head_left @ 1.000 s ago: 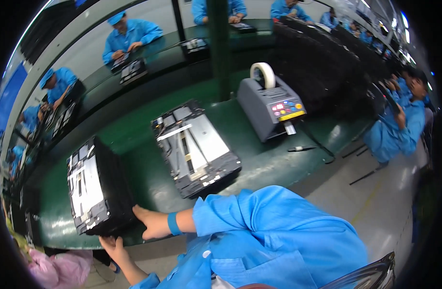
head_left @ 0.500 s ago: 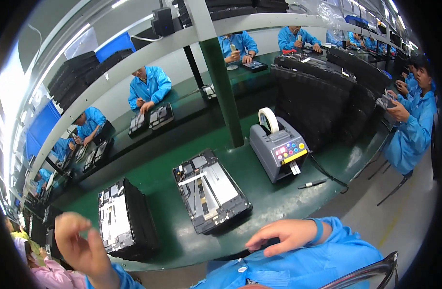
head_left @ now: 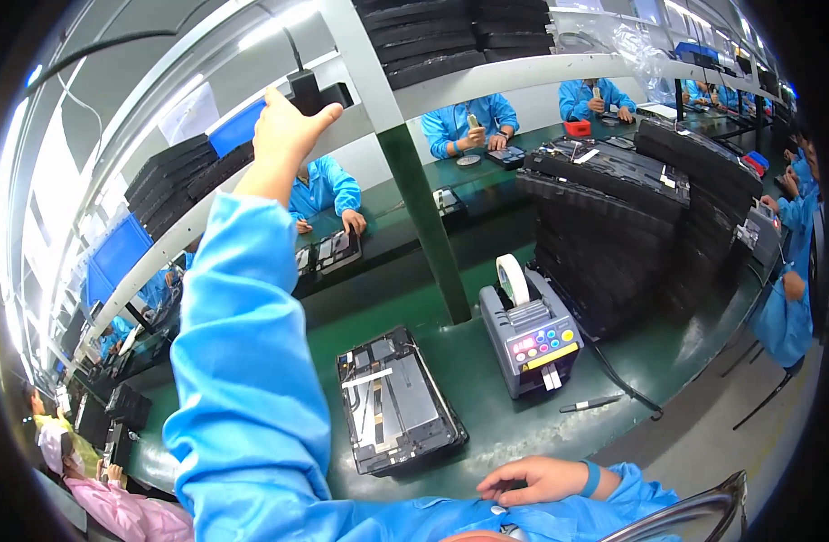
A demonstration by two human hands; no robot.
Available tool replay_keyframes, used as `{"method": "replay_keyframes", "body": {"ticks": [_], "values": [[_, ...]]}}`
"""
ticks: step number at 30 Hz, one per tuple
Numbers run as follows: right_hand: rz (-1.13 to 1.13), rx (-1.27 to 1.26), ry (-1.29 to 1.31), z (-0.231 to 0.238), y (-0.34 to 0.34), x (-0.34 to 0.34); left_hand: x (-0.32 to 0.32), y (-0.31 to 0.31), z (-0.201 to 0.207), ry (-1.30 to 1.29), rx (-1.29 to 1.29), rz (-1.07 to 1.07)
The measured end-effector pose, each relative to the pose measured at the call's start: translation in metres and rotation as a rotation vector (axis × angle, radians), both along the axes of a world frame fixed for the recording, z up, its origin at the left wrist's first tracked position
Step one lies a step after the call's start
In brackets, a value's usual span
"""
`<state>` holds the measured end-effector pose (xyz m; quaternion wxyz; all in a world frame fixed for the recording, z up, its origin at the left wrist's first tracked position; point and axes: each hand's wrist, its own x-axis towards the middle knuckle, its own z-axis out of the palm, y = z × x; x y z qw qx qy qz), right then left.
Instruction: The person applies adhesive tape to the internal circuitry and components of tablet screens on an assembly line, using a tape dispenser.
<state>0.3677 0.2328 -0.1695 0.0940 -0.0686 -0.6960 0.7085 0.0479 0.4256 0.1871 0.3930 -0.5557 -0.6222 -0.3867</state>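
My left hand (head_left: 288, 135) is raised high at the end of an outstretched blue sleeve. Its thumb and fingers are apart, next to a black box-shaped device (head_left: 303, 92) on the overhead rail; whether they touch it I cannot tell. Low on the right, my right hand (head_left: 539, 479) rests by my body at the table's near edge, fingers loosely bent and nothing visible in them. Between the arms, an opened tablet-like device (head_left: 405, 406) lies on the green table, its inner parts and a white strip showing. My left sleeve hides the stack that stood left of it.
A grey tape dispenser (head_left: 532, 330) with a white roll stands right of the device. A dark pen (head_left: 590, 404) and black cable (head_left: 627, 384) lie nearby. Tall black stacks (head_left: 604, 244) rise behind. A green post (head_left: 428, 226) carries the rail. Co-workers in blue sit across.
My left hand has swung up from beside the left stack to the overhead rail, its sleeve now covering that stack. The view has shifted. My right hand stays low.
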Motion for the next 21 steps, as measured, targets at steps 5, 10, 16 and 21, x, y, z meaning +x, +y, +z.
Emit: {"method": "replay_keyframes", "body": {"ticks": [5,10,16,21], "values": [[-0.029,-0.170,-0.007,-0.006,0.011,0.017,0.010,0.023,0.014,-0.142,-0.089,0.085],[-0.032,-0.271,-0.012,-0.021,0.021,0.017,-0.010,0.030,0.039,-0.047,0.190,-0.130],[-0.050,-0.326,-0.015,-0.040,0.031,0.018,-0.022,0.077,0.060,-0.093,0.174,-0.221],[-0.093,-0.420,-0.040,-0.046,0.037,0.022,-0.034,0.114,0.055,-0.273,-0.077,0.066]]}}
